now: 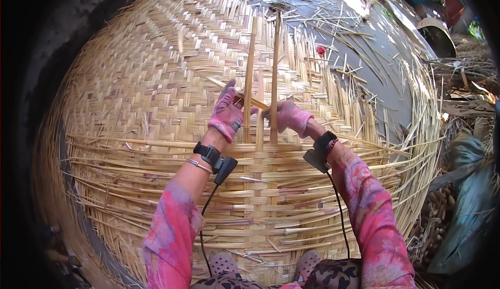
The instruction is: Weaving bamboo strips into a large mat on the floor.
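A large woven bamboo mat [156, 91] covers the ground in front of me. Two long upright bamboo strips [250, 65] rise from the weave at its middle. My left hand [226, 113], in a pink glove, pinches a thin bamboo strip [250, 100] that runs slantwise across the uprights. My right hand [287, 116], also in a pink glove, grips the other end of the same strip beside the right upright [274, 65]. Both wrists carry black strapped devices with cables.
Loose bamboo strips [338, 34] lie scattered on the grey ground beyond the mat. A small red object [320, 50] sits among them. Piled debris and a blue-green sack [469, 205] lie at the right. My feet in pink clogs [224, 264] rest on the mat's near edge.
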`<state>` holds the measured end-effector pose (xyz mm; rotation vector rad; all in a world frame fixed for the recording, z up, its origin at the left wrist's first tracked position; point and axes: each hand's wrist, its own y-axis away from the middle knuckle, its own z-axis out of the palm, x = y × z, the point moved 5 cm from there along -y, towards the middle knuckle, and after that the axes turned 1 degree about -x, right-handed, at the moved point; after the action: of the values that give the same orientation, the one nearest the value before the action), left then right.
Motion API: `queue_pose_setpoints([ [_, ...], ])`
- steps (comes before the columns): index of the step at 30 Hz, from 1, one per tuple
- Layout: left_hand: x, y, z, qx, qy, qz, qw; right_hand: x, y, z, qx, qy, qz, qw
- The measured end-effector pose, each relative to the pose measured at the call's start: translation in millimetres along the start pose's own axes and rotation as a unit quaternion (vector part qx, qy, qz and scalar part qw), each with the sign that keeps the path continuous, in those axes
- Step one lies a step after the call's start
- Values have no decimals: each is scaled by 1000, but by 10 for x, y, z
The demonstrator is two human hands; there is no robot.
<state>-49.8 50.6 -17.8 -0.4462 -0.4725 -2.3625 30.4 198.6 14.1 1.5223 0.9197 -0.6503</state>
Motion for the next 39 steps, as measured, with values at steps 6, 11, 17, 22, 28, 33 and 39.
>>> queue_pose_setpoints([
  [6, 198, 150, -343, 199, 44, 156, 967, 15, -45, -41, 128, 314, -128, 932],
  [11, 436, 495, -214, 267, -231, 233, 906, 133, 13, -118, 57, 223, -17, 973],
  [17, 720, 817, -454, 326, -300, 211, 871, 231, 78, -81, 34, 424, -127, 896],
  [22, 660, 840, -289, 273, -420, -38, 865, 80, 163, -68, 107, 553, -180, 806],
  [28, 501, 614, 37, 6, -812, 209, 544, 24, 123, 41, 149, 572, -248, 767],
  [33, 210, 351, -4, -27, -922, 84, 377, 363, 153, -266, 63, 292, -163, 940],
  [39, 255, 331, -130, -9, -895, -7, 446, 332, 73, -228, 84, 314, -215, 921],
])
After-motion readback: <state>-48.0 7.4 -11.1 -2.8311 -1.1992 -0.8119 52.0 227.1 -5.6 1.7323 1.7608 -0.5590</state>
